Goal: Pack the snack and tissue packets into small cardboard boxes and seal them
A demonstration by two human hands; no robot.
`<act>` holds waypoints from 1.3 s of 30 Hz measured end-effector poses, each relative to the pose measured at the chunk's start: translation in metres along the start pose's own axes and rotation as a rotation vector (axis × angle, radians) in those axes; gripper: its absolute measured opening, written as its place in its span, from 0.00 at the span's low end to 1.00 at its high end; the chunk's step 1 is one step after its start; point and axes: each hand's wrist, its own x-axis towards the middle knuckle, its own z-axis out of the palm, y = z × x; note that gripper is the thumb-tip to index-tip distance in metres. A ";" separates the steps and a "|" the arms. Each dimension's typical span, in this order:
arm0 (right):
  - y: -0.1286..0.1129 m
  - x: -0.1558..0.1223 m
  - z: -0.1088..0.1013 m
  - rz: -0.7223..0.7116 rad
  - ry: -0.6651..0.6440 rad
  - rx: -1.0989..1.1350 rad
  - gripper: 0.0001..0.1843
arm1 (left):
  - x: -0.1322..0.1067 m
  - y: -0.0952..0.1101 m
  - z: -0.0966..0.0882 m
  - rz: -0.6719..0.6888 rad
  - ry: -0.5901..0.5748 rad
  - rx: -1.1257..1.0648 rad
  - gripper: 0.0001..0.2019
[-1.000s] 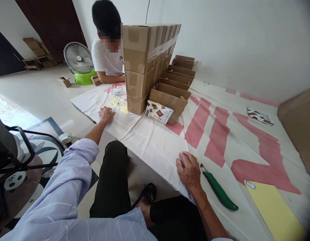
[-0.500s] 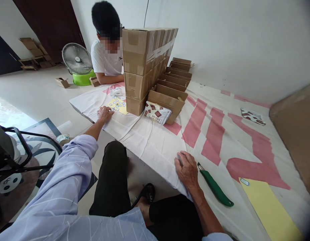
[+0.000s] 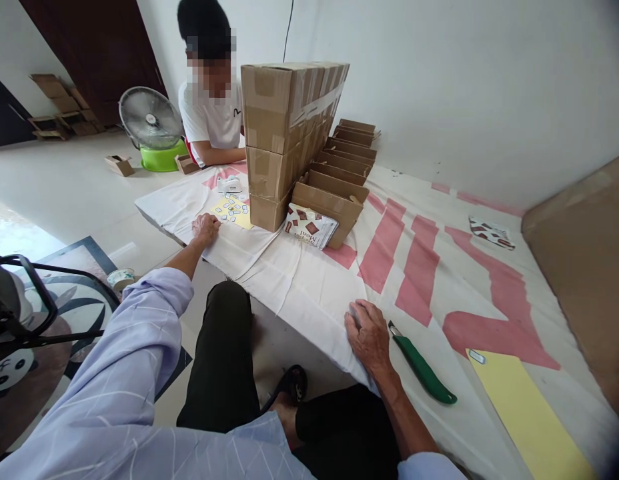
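My left hand [image 3: 205,229] rests at the table's edge with its fingers loosely laid on the cloth, holding nothing. Just beyond it lies a yellow sheet [image 3: 243,220] dotted with small blue-edged labels. My right hand [image 3: 369,337] lies on the cloth near the front edge, thumb and fingers apart and nothing in it. Close to its right side is a green utility knife [image 3: 425,371], its tip pointing away from me. Another yellow sheet [image 3: 532,413], with one small label [image 3: 476,357] at its corner, lies farther right.
Taped cardboard boxes [image 3: 266,172] are stacked high on the table [image 3: 309,273]. Open boxes [image 3: 329,207] line up beside them, with printed packets [image 3: 309,227] leaning in front. A white tape dispenser [image 3: 229,184] sits near a seated person [image 3: 212,127]. A fan [image 3: 150,119] stands behind.
My view has shifted slightly, and the person across the table has raised their head. Both my hands stay in the same places on the cloth.
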 end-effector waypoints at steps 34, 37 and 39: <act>-0.135 0.016 -0.121 0.507 -0.024 1.161 0.12 | -0.329 0.179 0.004 0.580 -0.846 -1.067 0.24; -0.135 0.012 -0.126 0.418 0.087 1.066 0.06 | -0.337 0.182 0.004 0.574 -0.846 -1.053 0.25; -0.135 0.009 -0.129 0.337 0.158 0.953 0.06 | -0.340 0.181 0.005 0.489 -0.883 -1.065 0.26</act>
